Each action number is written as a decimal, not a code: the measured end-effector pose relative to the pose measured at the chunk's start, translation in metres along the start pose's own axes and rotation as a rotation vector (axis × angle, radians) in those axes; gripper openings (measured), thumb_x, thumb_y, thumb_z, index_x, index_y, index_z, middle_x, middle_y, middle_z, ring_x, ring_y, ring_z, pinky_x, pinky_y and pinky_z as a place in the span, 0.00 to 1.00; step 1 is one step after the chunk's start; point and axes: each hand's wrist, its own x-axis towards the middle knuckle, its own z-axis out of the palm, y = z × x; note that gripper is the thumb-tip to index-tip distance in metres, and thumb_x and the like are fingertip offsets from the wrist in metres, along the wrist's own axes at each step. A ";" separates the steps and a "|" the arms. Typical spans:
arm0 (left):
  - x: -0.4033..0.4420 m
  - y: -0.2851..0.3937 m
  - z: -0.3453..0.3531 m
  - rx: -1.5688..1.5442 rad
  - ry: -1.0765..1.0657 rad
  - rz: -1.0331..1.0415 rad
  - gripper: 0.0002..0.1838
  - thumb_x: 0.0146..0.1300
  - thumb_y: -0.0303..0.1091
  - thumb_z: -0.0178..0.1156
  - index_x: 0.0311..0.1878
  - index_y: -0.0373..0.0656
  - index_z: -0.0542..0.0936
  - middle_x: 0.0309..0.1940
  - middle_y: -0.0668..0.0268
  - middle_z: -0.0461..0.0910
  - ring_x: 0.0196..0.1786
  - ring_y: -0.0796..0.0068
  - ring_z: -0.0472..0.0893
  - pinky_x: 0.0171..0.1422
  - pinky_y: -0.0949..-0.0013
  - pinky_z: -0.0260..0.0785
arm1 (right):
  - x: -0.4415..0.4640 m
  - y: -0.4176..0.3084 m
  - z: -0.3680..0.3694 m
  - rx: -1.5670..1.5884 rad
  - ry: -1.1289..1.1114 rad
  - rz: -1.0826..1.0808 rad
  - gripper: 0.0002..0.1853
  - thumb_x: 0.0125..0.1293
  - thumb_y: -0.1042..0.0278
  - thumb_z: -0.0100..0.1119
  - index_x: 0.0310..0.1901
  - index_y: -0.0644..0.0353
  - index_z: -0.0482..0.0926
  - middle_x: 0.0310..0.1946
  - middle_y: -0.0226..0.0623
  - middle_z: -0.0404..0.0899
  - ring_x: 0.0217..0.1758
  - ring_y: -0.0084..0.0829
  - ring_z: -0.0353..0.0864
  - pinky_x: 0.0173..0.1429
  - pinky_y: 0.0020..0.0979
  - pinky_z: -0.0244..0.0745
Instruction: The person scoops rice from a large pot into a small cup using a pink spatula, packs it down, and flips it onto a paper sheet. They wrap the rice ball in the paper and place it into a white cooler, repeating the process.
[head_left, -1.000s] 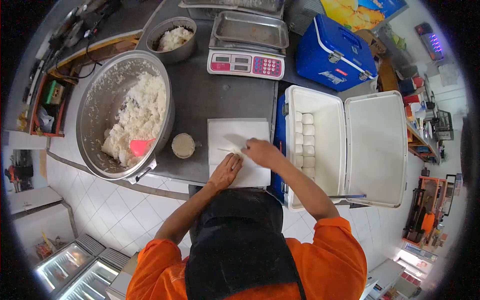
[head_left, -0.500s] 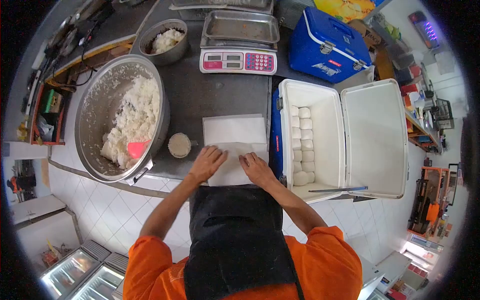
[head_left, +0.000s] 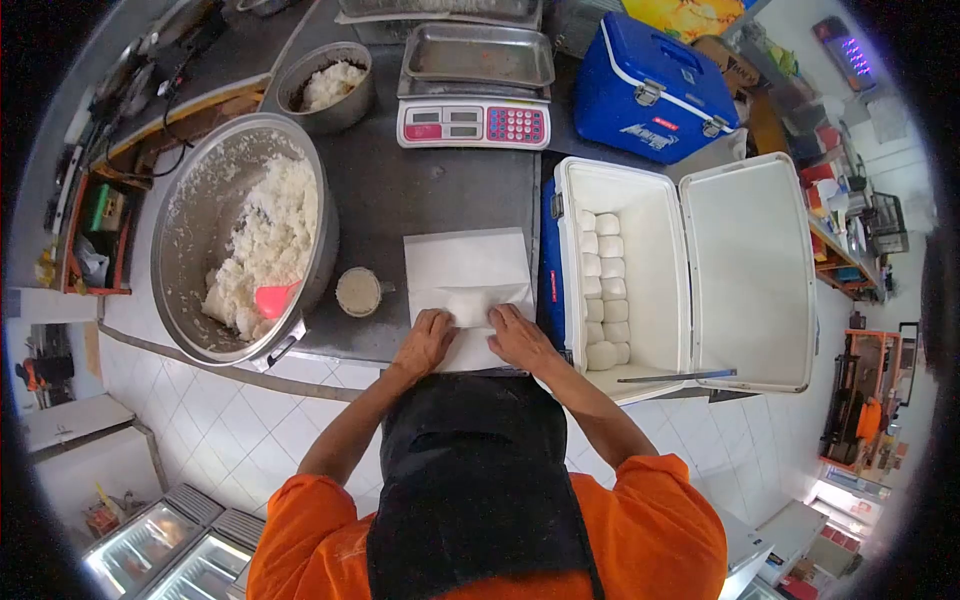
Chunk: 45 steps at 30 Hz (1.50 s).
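Note:
A sheet of white paper point(head_left: 466, 258) lies on the dark counter, its near part folded over a rounded lump whose contents are hidden. My left hand point(head_left: 427, 340) is at the lump's left side, fingers curled onto the paper. At its right side my right hand point(head_left: 520, 338) has its fingers bent and pressed on the paper too. Left of the paper stands a cup point(head_left: 358, 292) filled with something white, apparently rice. Farther left is a large metal pot point(head_left: 190, 180) of white rice point(head_left: 270, 220) with a pink scoop point(head_left: 274, 298) in it.
To the right, an open cooler point(head_left: 650, 250) holds rows of white wrapped bundles point(head_left: 604, 270). A shut blue cooler point(head_left: 655, 95) stands behind it. At the back are a digital scale point(head_left: 473, 124), a metal tray point(head_left: 480, 55) and a smaller pot point(head_left: 345, 110) with rice.
Both hands have drawn slightly toward me and inward along the paper. The near flap now shows a distinct rounded bulge between them.

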 end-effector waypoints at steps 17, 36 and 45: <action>0.084 -0.004 -0.057 0.100 -0.316 -0.555 0.23 0.53 0.34 0.71 0.51 0.39 0.77 0.38 0.50 0.82 0.45 0.47 0.81 0.53 0.55 0.75 | 0.068 0.020 -0.014 -0.114 -0.191 0.493 0.15 0.55 0.62 0.71 0.37 0.65 0.81 0.36 0.49 0.83 0.45 0.52 0.81 0.53 0.45 0.76; 0.009 0.030 0.012 -0.057 0.231 -0.284 0.33 0.51 0.21 0.59 0.65 0.28 0.70 0.39 0.45 0.79 0.48 0.47 0.76 0.54 0.53 0.72 | 0.023 -0.044 0.060 0.443 0.407 0.421 0.34 0.58 0.81 0.56 0.68 0.73 0.63 0.64 0.57 0.71 0.61 0.51 0.76 0.67 0.41 0.71; 0.002 0.014 0.024 -0.214 0.265 -0.245 0.32 0.54 0.25 0.55 0.65 0.26 0.68 0.45 0.44 0.77 0.51 0.46 0.73 0.60 0.54 0.68 | 0.073 -0.059 0.049 0.298 0.203 0.562 0.42 0.60 0.59 0.70 0.69 0.74 0.60 0.60 0.63 0.72 0.63 0.54 0.75 0.63 0.40 0.73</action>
